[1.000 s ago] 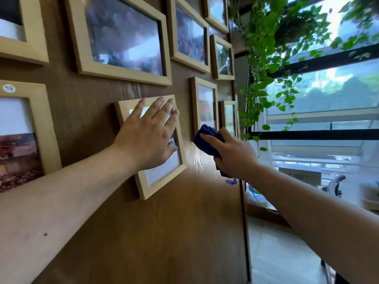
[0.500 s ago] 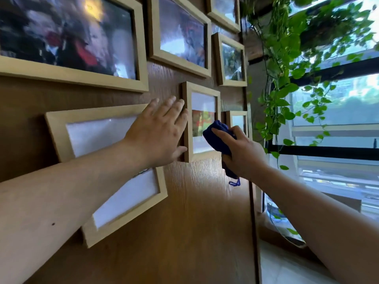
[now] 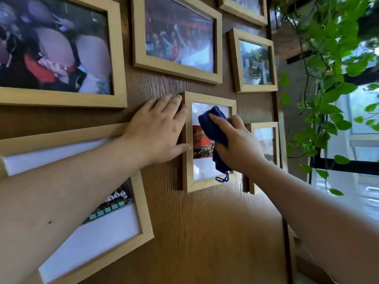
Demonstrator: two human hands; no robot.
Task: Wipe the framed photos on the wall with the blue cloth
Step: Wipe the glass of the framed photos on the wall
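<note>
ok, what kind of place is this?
Probably an office or cafe-style interior, not certain. A wood-panelled wall carries many framed photos, and a trailing plant hangs by a large window on the right.

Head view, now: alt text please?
A right hand presses a dark blue cloth on the glass of a small upright light-wood photo frame on a brown wood-grain wall. The left hand rests flat against the frame's left edge.

No writing, number or brand can be read anywhere. The prints behind the glass of the framed photos (image 3: 208, 140) on the wall (image 3: 205, 232) are too blurred to show any lettering.
</note>
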